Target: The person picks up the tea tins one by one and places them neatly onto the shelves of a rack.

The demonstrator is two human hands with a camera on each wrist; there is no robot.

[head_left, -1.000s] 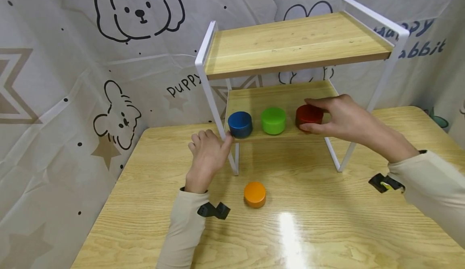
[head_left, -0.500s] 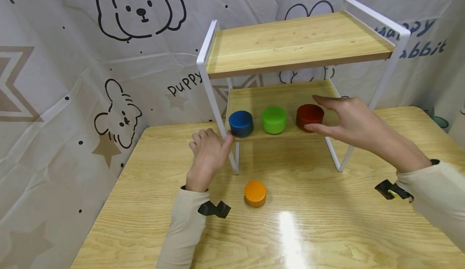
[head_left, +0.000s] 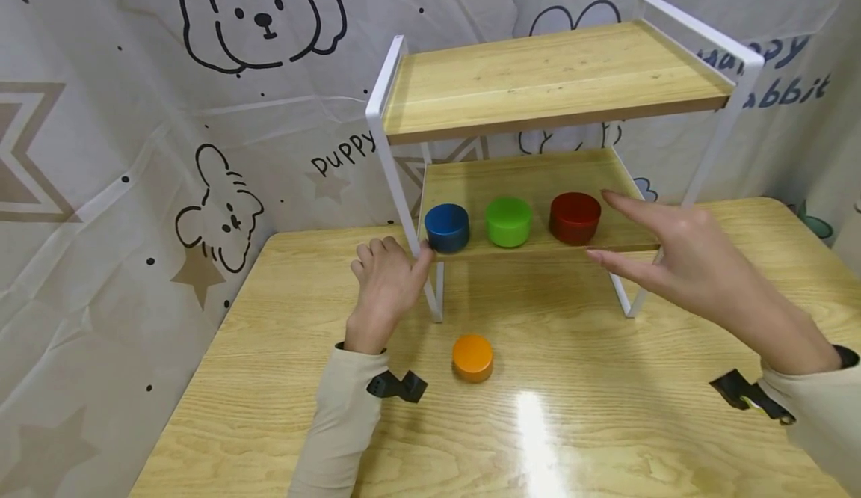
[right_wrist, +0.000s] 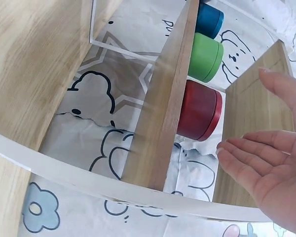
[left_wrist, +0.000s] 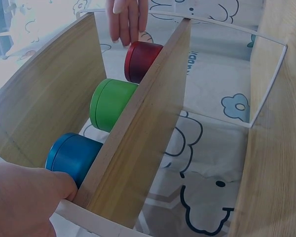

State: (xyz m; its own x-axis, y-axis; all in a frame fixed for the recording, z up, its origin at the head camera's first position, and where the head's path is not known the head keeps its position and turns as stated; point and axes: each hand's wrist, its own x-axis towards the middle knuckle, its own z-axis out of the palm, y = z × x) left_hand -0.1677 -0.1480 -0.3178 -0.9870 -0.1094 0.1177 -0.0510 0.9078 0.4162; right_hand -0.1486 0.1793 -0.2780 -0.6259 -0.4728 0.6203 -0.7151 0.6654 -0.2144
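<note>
Blue (head_left: 447, 228), green (head_left: 508, 222) and red (head_left: 575, 218) round lidded tins stand in a row on the lower board of a two-tier shelf rack (head_left: 558, 79). My left hand (head_left: 386, 289) holds the rack's left front post, its thumb by the lower board's edge close to the blue tin. My right hand (head_left: 699, 266) is just right of the red tin, thumb and fingers spread apart, holding nothing. In the right wrist view, a gap shows between the right hand's fingers (right_wrist: 246, 158) and the red tin (right_wrist: 200, 111).
An orange round tin (head_left: 472, 358) sits on the wooden table (head_left: 282, 408) in front of the rack. White metal posts frame both ends of the rack. Behind it hangs a printed cloth (head_left: 269, 109) with cartoon animals.
My right hand has let go of the red tin and drawn back to the right, its fingers spreading. The red tin stays on the lower board. My left hand keeps its place.
</note>
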